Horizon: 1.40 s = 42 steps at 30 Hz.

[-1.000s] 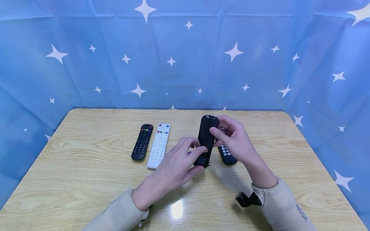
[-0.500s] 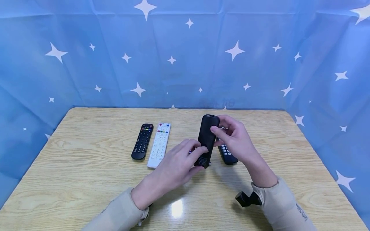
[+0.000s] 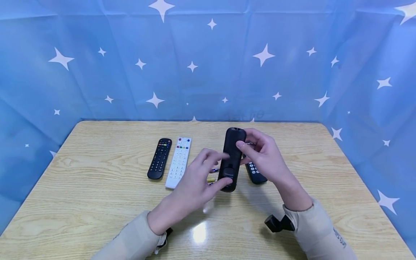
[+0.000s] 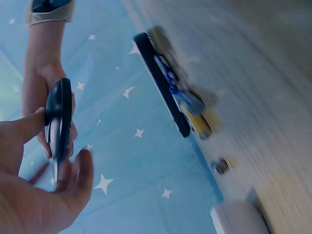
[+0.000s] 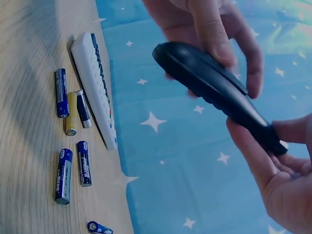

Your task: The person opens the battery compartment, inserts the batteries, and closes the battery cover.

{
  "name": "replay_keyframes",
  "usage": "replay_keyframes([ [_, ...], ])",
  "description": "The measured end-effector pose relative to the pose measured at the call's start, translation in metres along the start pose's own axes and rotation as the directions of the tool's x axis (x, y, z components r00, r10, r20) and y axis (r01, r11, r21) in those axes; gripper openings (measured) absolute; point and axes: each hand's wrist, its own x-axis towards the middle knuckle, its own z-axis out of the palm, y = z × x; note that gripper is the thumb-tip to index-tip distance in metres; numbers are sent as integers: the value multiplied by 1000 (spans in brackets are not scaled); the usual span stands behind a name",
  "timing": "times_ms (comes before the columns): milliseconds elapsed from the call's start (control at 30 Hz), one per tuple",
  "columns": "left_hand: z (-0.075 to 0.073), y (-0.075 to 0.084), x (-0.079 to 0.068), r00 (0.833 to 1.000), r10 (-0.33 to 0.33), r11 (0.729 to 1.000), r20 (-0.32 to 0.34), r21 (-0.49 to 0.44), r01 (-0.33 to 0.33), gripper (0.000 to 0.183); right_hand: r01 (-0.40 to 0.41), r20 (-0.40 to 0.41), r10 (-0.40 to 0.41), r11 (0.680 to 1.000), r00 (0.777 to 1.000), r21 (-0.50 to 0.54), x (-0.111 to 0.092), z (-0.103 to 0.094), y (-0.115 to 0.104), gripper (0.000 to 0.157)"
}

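A black remote control is held up, back side toward the head view, its battery cover partly lifted from the body in the right wrist view. My right hand grips its upper end, thumb on the back. My left hand is at the lower end: the thumb touches the cover area, and other fingertips show on the underside in the right wrist view. The index finger is blurred. On the table beneath lie a yellow battery and several blue batteries, mostly hidden by the hands in the head view.
To the left lie a black remote and a white remote. Another dark remote lies partly behind my right hand. A blue star-patterned cloth stands behind the wooden table.
The left index finger has moved up and away from the lower back of the remote. The cover there now looks shifted and raised. The right hand stays in place.
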Motion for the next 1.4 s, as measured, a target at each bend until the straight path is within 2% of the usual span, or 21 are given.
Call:
replay_keyframes([
  [33,0,1,0,997,-72,993,16,-93,74,56,2,-1,-2,1000,1000,1,0,1,-1,26],
  [100,0,2,1,978,-198,948,73,-239,210,63,9,8,-9,1000,1000,4,-1,2,-2,26],
  [167,-1,3,1,955,-268,897,130,-328,296,62,19,25,-20,1000,1000,14,-2,4,-3,26],
  [200,-2,3,1,948,-281,880,152,-353,318,60,24,32,-25,1000,999,20,-2,5,-4,27],
  [333,-4,3,2,944,-285,857,164,-397,328,52,41,47,-43,998,998,46,-3,7,-6,27],
  [467,-5,3,2,944,-291,846,157,-418,330,52,54,46,-56,998,997,37,-4,6,-7,26],
  [633,-3,2,3,934,-317,821,166,-445,358,56,38,57,-39,999,998,16,-4,3,-7,26],
  [733,-3,2,3,926,-335,785,172,-493,375,63,16,90,-18,1000,996,17,-3,0,-7,29],
  [867,-4,2,4,924,-337,725,179,-577,376,68,11,191,-12,1000,981,6,-3,-3,-5,39],
  [1000,-7,2,7,934,-308,684,180,-641,349,68,50,318,-54,998,946,23,-4,-3,-4,52],
  [1133,-10,2,8,939,-281,649,200,-681,340,67,53,407,-89,994,909,99,-5,-4,-4,54],
  [1233,-14,3,8,931,-281,613,233,-703,361,67,50,452,-125,983,883,174,-6,-4,-5,53],
  [1300,-17,4,8,924,-282,578,260,-722,379,66,59,467,-159,973,870,222,-6,-3,-5,53],
  [1333,-18,5,8,920,-285,556,270,-735,389,65,64,468,-176,967,866,246,-6,-3,-5,53],
  [1400,-20,5,9,914,-295,536,278,-744,399,62,83,441,-198,960,875,267,-5,-2,-6,53],
])
